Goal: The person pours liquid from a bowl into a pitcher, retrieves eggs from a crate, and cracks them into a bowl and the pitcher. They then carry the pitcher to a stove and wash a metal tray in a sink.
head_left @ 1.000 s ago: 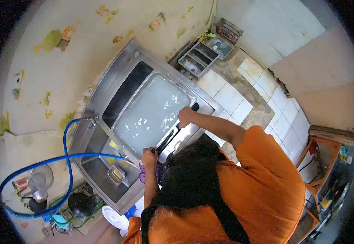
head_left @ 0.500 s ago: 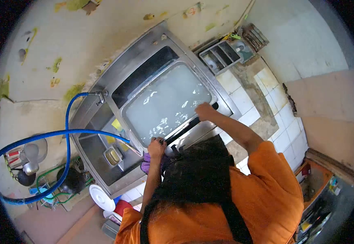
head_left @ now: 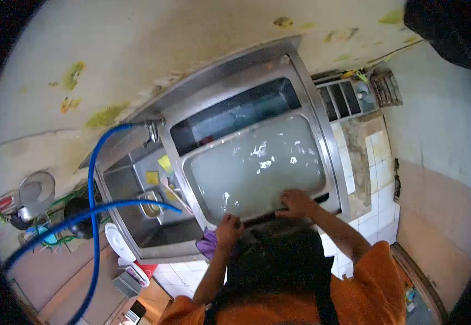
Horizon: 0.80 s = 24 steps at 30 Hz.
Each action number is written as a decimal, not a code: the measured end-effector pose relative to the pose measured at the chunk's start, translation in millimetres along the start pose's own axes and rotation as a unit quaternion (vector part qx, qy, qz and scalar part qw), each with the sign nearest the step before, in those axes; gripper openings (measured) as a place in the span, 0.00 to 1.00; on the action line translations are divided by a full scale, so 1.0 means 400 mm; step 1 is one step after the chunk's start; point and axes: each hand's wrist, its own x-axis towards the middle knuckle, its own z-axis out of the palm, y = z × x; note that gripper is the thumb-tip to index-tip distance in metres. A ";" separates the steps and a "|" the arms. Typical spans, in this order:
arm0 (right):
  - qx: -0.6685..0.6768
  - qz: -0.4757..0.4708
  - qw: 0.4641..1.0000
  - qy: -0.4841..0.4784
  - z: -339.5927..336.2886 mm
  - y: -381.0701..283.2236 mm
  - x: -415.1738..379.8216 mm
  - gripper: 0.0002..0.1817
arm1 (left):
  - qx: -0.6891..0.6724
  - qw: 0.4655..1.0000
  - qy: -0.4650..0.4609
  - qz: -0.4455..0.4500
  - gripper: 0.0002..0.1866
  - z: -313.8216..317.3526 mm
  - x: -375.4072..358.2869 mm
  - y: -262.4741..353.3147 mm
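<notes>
A large metal tray (head_left: 187, 181) of cloudy water (head_left: 257, 162) sits over the right-hand sink basin, its surface rippled with bright reflections. My left hand (head_left: 229, 230) is closed on the tray's near rim, towards the left corner. Further right along that edge, my right hand (head_left: 296, 204) has its fingers curled over the rim. A bunched purple cloth (head_left: 207, 244) lies beside my left hand at the sink's front edge. Behind the tray, a strip of the basin's dark interior (head_left: 235, 115) shows.
A blue hose (head_left: 93, 216) loops from the tap (head_left: 152, 132) across the left basin. That basin holds a yellow sponge (head_left: 152, 177) and a small metal container (head_left: 150, 208). A grey divided rack (head_left: 339, 100) stands at the right. Pans hang at the left wall.
The tray has shifted towards me, and the gap behind it is wider. My right hand has moved left along the near rim, closer to my left hand. The view has turned.
</notes>
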 end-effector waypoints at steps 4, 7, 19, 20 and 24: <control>0.064 0.046 0.996 -0.039 -0.067 -0.039 0.020 0.43 | 0.021 0.999 -0.026 -0.018 0.15 -0.001 0.007 0.016; 0.060 0.078 0.995 -0.022 -0.060 -0.059 0.017 0.42 | -0.008 1.000 -0.012 -0.010 0.16 0.006 0.002 0.006; -0.020 0.050 0.986 0.159 0.049 -0.055 -0.027 0.37 | 0.007 0.998 0.026 0.065 0.15 0.002 0.000 -0.002; -0.037 0.019 0.971 0.236 0.088 -0.043 -0.018 0.37 | 0.010 0.997 0.027 0.077 0.15 0.006 -0.003 -0.008; -0.034 0.035 0.981 0.186 0.075 -0.030 -0.022 0.39 | 0.019 0.995 0.046 0.084 0.15 0.020 0.005 -0.021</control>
